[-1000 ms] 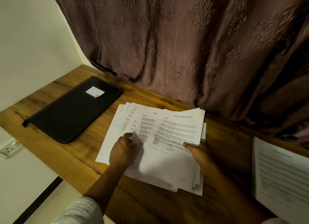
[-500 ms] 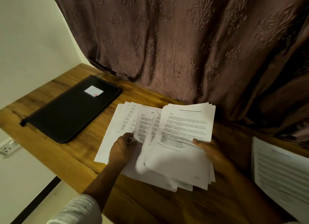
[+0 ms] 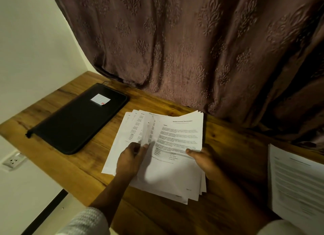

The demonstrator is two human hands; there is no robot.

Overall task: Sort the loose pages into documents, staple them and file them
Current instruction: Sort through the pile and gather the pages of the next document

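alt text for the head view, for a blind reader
Left hand pinches one sheet and right hand grips the right edge of a fanned pile of printed pages on a wooden desk. A black zip folder lies left, another printed document right.

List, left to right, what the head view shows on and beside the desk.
First the wall socket → black folder → left hand → right hand, both holding the loose pages → separate stack of pages at the right edge.
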